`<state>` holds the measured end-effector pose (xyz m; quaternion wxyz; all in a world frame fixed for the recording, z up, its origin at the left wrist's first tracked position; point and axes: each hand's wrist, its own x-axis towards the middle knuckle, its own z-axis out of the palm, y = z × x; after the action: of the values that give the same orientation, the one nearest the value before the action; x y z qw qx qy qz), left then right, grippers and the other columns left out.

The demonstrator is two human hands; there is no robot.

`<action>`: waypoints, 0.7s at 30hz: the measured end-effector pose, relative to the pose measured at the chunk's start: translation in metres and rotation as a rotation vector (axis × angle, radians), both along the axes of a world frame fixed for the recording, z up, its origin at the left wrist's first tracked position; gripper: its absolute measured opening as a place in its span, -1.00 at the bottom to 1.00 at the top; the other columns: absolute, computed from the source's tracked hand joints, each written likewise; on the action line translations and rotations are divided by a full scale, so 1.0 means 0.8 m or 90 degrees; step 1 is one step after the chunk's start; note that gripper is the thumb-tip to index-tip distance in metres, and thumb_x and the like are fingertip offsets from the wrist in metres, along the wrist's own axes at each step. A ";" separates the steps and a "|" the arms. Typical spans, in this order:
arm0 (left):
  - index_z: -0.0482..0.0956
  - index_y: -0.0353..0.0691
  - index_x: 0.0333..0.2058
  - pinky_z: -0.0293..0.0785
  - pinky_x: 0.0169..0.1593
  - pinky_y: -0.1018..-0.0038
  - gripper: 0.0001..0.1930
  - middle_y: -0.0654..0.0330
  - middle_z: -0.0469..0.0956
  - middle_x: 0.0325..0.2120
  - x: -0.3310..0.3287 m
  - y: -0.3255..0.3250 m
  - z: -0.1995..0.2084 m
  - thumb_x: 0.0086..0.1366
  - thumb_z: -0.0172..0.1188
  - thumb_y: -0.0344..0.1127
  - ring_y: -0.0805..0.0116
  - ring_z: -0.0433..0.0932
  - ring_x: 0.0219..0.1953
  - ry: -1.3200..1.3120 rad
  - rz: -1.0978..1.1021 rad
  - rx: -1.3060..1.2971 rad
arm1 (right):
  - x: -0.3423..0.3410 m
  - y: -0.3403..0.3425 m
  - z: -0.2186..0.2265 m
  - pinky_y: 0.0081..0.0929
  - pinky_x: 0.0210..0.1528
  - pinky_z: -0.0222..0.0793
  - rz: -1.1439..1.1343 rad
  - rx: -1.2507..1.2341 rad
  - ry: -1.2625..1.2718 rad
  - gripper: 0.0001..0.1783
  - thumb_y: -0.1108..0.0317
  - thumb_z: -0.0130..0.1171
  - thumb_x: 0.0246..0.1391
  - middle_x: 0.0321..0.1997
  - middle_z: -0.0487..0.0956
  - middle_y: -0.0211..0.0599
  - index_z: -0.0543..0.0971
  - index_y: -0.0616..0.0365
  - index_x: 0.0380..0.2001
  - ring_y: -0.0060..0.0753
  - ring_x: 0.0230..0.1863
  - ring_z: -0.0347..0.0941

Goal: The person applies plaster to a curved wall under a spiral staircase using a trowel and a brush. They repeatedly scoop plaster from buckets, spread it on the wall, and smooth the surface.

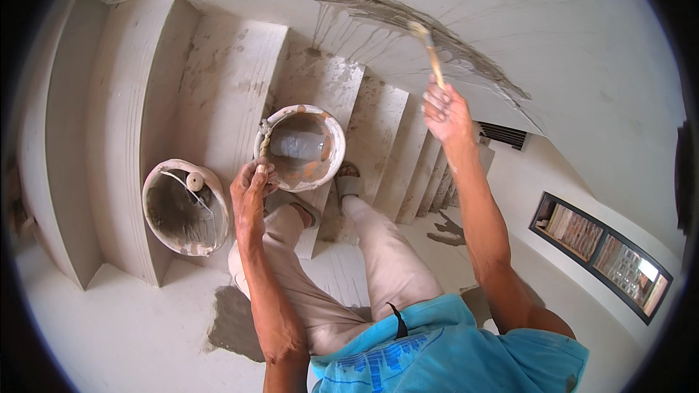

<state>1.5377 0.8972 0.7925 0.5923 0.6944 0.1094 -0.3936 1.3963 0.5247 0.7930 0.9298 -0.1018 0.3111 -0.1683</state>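
A paintbrush [435, 64] with a pale wooden handle is gripped in my right hand [446, 113], raised at the right. Its bristles are at a dark wet streak [466, 47] on the pale wall; I cannot tell whether they touch it. My left hand [251, 180] is closed round the rope handle [265, 140] of a round bucket [338, 138], whose rim is smeared with plaster. Murky water [300, 145] shows inside the bucket, which is over the steps in front of my legs. Drips run down the wall from the streak.
A second bucket [151, 211] stands on a step at the left, with grey mortar [171, 207] and a string with a round spool [194, 181]. Plaster-spattered stairs [218, 80] run across the view, my sandalled feet on them. A framed window [601, 255] and a dark vent [502, 135] are at the right.
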 end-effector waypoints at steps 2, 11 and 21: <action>0.48 -0.40 0.01 0.50 -0.11 0.43 -0.57 0.07 0.56 -0.19 0.002 0.001 0.000 0.33 0.11 -0.15 0.32 0.56 -0.15 -0.011 -0.001 -0.007 | -0.041 -0.006 0.001 -0.64 -0.73 0.00 -0.065 -0.003 -0.039 -0.73 0.29 -0.07 0.25 -0.67 0.20 -0.57 0.45 0.27 -0.14 -0.64 -0.73 0.04; 0.42 -0.43 0.08 0.47 -0.04 0.37 -0.43 0.04 0.55 -0.16 0.002 0.004 -0.002 0.33 0.11 -0.01 0.26 0.54 -0.09 -0.007 -0.032 0.004 | -0.055 0.008 0.007 -0.66 -0.74 0.02 -0.045 -0.069 0.031 -0.73 0.26 -0.09 0.27 -0.67 0.22 -0.57 0.46 0.23 -0.14 -0.68 -0.73 0.05; 0.43 -0.46 0.05 0.47 -0.02 0.38 -0.44 0.00 0.55 -0.14 0.001 0.007 0.001 0.32 0.11 -0.04 0.26 0.54 -0.10 -0.019 -0.021 -0.001 | -0.057 0.155 -0.062 -0.53 -0.63 0.25 0.432 -0.620 0.524 -0.79 0.39 -0.05 0.12 -0.66 0.34 -0.40 0.54 0.17 -0.25 -0.55 -0.67 0.29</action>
<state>1.5384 0.9026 0.7930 0.5879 0.7013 0.0891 -0.3932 1.3507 0.6484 0.7436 0.5874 -0.6510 0.4767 0.0620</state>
